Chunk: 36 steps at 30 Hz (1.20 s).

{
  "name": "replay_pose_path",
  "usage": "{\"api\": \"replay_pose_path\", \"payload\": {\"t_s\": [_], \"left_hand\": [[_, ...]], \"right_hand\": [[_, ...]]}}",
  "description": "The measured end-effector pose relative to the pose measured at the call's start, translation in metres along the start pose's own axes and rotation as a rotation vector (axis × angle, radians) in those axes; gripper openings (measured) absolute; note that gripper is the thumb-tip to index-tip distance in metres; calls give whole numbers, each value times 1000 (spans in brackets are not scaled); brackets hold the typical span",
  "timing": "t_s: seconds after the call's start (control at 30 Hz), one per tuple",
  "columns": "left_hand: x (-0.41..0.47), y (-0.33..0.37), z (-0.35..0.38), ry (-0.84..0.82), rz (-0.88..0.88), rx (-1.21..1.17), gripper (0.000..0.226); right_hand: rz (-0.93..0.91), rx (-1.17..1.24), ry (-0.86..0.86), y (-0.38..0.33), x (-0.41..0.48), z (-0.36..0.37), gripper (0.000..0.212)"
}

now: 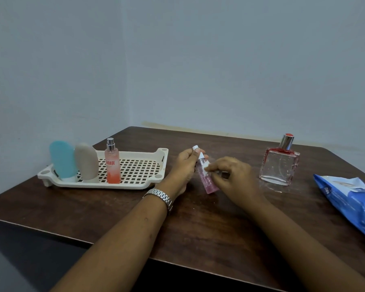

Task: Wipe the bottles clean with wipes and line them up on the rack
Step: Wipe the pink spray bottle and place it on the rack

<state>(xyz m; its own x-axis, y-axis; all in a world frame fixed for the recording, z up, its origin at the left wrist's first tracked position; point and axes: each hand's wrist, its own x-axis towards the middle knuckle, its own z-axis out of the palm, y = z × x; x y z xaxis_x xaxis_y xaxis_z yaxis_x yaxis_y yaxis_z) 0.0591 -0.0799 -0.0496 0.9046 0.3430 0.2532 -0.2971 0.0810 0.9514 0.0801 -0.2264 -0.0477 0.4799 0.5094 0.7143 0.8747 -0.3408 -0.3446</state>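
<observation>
On dark wooden table [72, 207], rack [133, 185], grey walls [219, 60]

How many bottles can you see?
5. Three stand on the rack: blue bottle, beige bottle, orange spray bottle. The left hand grips the pink bottle while the right hand pinches a wipe on it. The square glass bottle stands on the table, right. None looks hidden.

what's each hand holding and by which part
The left hand grips the small pink bottle by its neck, under the white cap. The right hand pinches a white wipe against the bottle's upper body.
</observation>
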Motion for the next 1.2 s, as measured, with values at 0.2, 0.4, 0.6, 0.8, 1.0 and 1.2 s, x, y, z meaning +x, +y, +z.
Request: {"api": "replay_pose_path", "payload": {"t_s": [0.2, 0.4, 0.6, 0.8, 1.0, 1.2], "left_hand": [[1, 0, -1, 14, -9, 11, 22], [1, 0, 0, 14, -5, 12, 23], [1, 0, -1, 20, -7, 31, 23], [0, -1, -1, 39, -14, 55, 24], [0, -2, -1, 40, -14, 52, 24], [1, -3, -2, 42, -19, 63, 24]], "right_hand": [[57, 12, 33, 5, 1, -4, 18], [-30, -32, -75, 1, -2, -3, 16], [-4, -28, -55, 2, 2, -4, 15], [-10, -48, -121, 5, -1, -9, 14], [-80, -69, -142, 3, 0, -4, 16], [30, -12, -12, 11, 0, -17, 25]]}}
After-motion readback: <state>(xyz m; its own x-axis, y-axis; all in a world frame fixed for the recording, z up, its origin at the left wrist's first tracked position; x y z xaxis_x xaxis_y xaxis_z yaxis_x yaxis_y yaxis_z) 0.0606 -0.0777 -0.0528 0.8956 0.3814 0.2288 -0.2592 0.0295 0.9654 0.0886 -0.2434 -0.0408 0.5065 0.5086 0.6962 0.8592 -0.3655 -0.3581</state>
